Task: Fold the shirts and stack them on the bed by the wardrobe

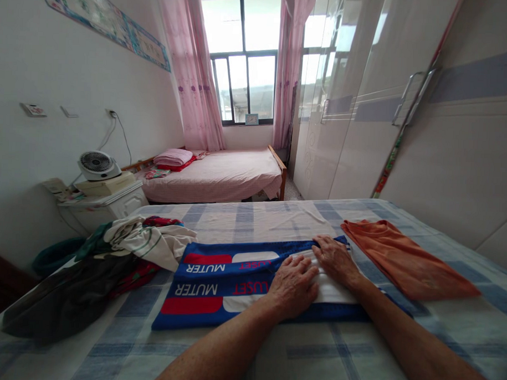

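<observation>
My left hand (294, 285) flat with fingers spread on the folded blue garment (217, 288) lying mid-bed, my right hand (336, 259) beside it, fingers together pressing its far edge, orange cloth (404, 262) just right, clothes heap (105, 262) left, open checked sheet (252, 217) beyond

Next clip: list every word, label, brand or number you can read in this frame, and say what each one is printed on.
"MUTER": white letters, seen upside down, printed twice on the blue garment under the left hand and right hand.
"LUSET": red letters on that garment's white patches, also upside down, partly covered by the left hand.
Wall poster: print too small to read.
Small picture on the windowsill: unreadable.
Wall control panel: markings blurred.
</observation>
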Action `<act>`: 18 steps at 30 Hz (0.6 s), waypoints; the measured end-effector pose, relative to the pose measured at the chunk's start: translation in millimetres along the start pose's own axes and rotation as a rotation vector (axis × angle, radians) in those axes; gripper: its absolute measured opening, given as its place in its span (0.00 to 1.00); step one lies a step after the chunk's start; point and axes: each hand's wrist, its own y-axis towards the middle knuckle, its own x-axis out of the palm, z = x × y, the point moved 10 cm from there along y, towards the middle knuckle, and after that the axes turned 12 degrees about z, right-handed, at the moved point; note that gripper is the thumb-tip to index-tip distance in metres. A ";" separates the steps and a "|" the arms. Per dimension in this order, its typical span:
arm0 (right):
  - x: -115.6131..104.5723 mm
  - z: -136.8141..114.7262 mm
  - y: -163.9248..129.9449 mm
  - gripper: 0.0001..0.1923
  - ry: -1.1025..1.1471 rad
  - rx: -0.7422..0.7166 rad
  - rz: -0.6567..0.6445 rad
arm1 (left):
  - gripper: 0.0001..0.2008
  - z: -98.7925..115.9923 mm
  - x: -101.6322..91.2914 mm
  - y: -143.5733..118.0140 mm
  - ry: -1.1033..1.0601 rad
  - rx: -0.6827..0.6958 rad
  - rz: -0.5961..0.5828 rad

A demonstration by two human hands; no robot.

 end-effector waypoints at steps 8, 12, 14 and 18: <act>-0.9 -0.3 -0.1 0.14 0.003 -0.006 0.027 | 0.14 -0.1 0.8 0.0 -0.010 -0.002 0.001; -0.1 0.1 -0.3 0.13 0.003 -0.006 0.024 | 0.14 -0.1 0.8 0.2 0.009 0.000 -0.006; 0.3 -0.4 -0.2 0.13 0.002 -0.011 0.019 | 0.14 -0.1 0.7 0.3 0.011 0.001 -0.006; 0.3 1.1 0.1 0.14 0.014 0.008 0.022 | 0.13 -0.7 0.5 0.2 0.004 -0.002 0.002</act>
